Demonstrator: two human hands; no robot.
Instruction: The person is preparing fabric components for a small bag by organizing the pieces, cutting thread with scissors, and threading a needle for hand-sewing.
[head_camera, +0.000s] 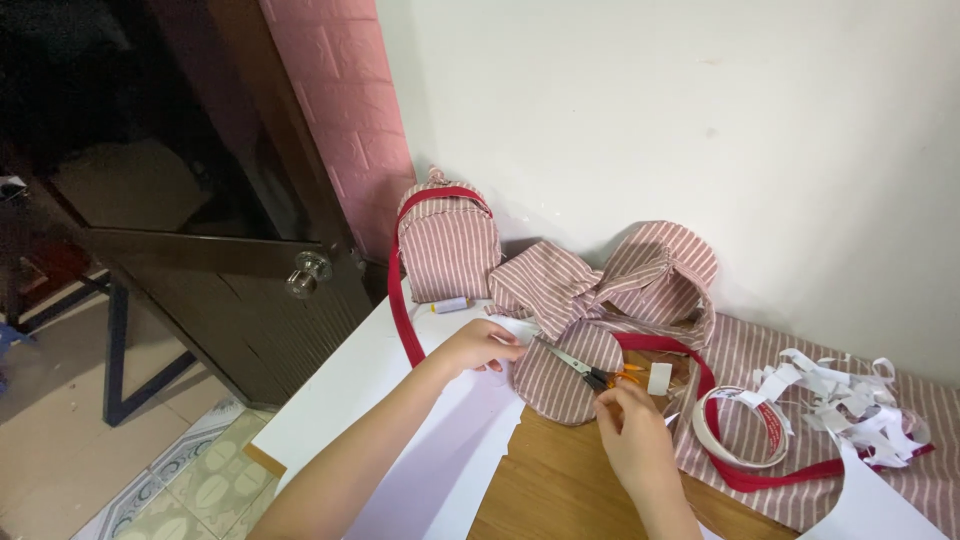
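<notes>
My right hand (630, 420) grips the orange-handled scissors (590, 370), fingers closed around the loops, blades pointing far-left over the rounded striped fabric piece (560, 385). My left hand (480, 345) pins the white paper sheet (440, 450) at the fabric's left edge, fingers curled flat. I judge a clean cut needs fabric held taut, short snips, and the red strap (405, 310) kept clear of the blades.

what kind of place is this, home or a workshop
Likely a home sewing corner: a small table set against a wall beside a door, with striped fabric pieces, a thread spool and orange-handled scissors by the hands.
</notes>
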